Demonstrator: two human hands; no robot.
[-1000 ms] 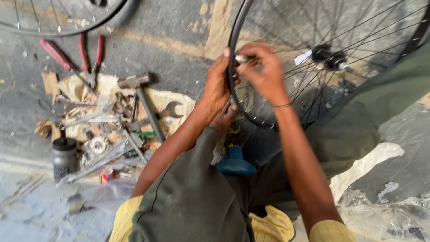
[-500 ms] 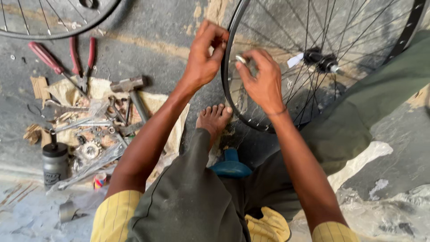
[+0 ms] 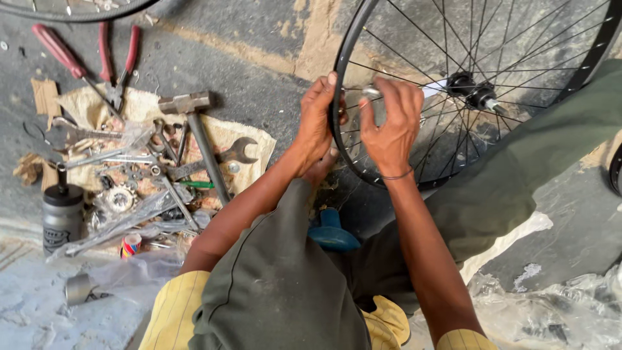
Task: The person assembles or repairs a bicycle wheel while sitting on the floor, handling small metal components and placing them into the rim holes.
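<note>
A blue stand (image 3: 332, 234) sits between the person's bent legs. Above it, the left hand (image 3: 317, 126) wraps the black rim of the bicycle wheel (image 3: 345, 58), which stands upright on the ground. Just beside, the right hand (image 3: 391, 123) pinches a small silver tool (image 3: 372, 93) against 1 spoke. Farther left, a hammer (image 3: 194, 123) and wrench (image 3: 233, 153) lie on a cloth (image 3: 253, 139).

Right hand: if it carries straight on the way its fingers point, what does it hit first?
The right hand points up-frame into the wheel, so probably the thin spokes just past its fingers, then the black rim. Depth is unclear.
</note>
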